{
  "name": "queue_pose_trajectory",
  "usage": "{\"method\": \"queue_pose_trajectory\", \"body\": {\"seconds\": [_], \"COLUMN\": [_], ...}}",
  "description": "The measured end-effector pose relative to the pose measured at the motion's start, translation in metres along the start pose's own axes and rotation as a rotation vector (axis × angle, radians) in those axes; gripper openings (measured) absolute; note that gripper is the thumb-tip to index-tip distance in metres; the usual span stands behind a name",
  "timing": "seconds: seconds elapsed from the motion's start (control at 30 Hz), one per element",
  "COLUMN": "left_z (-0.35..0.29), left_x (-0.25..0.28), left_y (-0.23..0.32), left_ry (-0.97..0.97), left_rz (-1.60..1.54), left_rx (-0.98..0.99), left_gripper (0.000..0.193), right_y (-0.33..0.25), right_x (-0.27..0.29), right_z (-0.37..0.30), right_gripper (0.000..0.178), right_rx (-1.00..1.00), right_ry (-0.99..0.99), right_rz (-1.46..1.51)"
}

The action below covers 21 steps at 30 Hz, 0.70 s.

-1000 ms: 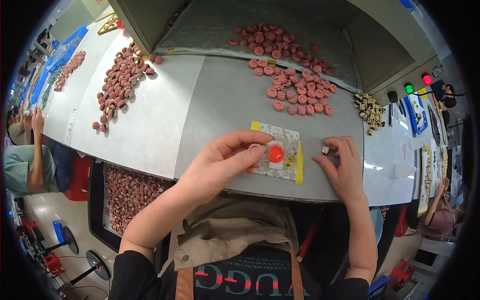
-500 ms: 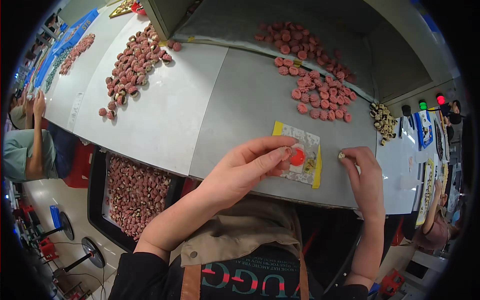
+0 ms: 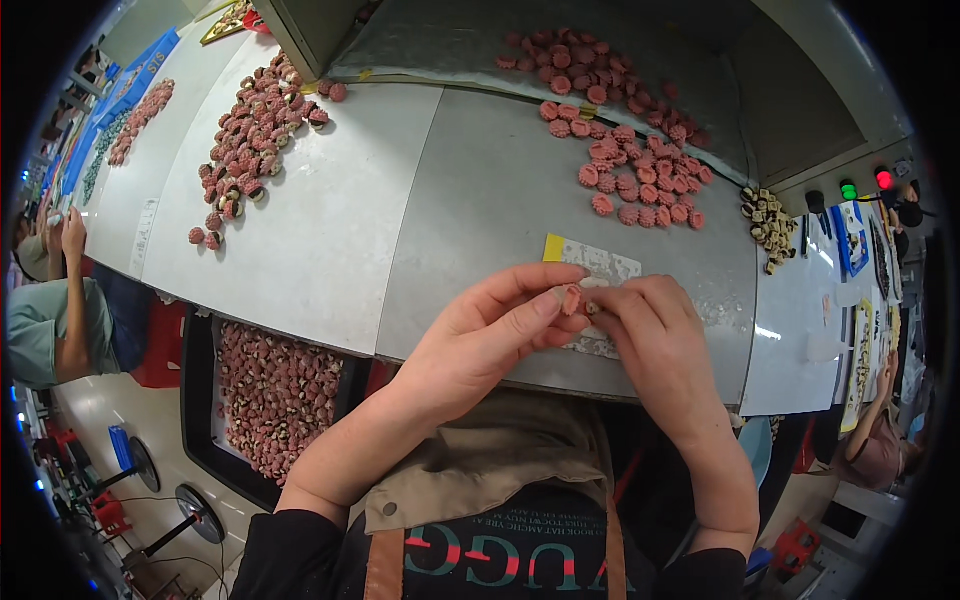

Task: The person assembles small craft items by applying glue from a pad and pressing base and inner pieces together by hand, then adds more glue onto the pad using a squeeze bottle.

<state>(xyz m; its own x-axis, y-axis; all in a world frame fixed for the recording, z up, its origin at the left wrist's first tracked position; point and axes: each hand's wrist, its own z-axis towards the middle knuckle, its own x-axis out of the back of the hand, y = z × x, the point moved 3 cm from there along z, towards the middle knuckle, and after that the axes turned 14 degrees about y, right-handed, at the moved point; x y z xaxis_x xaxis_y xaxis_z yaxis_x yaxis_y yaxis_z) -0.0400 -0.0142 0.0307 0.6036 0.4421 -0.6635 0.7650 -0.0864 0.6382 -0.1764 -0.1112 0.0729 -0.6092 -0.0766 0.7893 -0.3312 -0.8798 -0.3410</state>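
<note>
My left hand (image 3: 485, 330) pinches a pink, bumpy, cup-shaped piece (image 3: 571, 299) between thumb and fingers, its hollow side turned toward my right hand. Close against it, the fingertips of my right hand (image 3: 655, 335) hold a small pale piece (image 3: 591, 308), mostly hidden by the fingers. Both hands hover over a grey speckled card (image 3: 605, 260) edged with yellow tape, which they largely cover. Beyond the hands lie many loose pink cup pieces (image 3: 650, 180). Small cream-and-dark pieces (image 3: 767, 228) are heaped to the right.
Pink pieces with cream and dark parts (image 3: 250, 140) spread over the left of the metal table (image 3: 330, 220). Below its front edge, a black crate (image 3: 205, 450) holds many more. A grey post (image 3: 295, 40) rises at the back. Other people work at far left and right.
My right hand has moved left with the small pale piece, from beside the card to the pink cup piece. My left hand keeps its pinch in nearly the same place.
</note>
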Motion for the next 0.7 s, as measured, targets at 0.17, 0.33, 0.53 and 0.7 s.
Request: {"method": "queue_pose_trajectory", "body": {"seconds": [0.17, 0.33, 0.53, 0.7], "left_z": [-0.002, -0.003, -0.003, -0.01], "left_x": [-0.003, -0.003, -0.009, -0.012], "left_y": [0.003, 0.001, 0.0, -0.014], "left_ry": [0.023, 0.038, 0.052, 0.087], "left_rz": [0.041, 0.112, 0.14, 0.363], "left_rx": [0.001, 0.014, -0.033, -0.462], "left_gripper": [0.032, 0.032, 0.03, 0.026], "right_y": [0.002, 0.009, -0.004, -0.016], "right_x": [-0.001, 0.002, -0.003, -0.007], "right_z": [-0.003, -0.009, -0.014, -0.019], "right_gripper": [0.024, 0.017, 0.015, 0.019], "right_rx": [0.029, -0.273, -0.68, -0.153], "right_ry": [0.037, -0.005, 0.161, 0.346], "right_rz": [-0.019, 0.271, 0.924, 0.387]}}
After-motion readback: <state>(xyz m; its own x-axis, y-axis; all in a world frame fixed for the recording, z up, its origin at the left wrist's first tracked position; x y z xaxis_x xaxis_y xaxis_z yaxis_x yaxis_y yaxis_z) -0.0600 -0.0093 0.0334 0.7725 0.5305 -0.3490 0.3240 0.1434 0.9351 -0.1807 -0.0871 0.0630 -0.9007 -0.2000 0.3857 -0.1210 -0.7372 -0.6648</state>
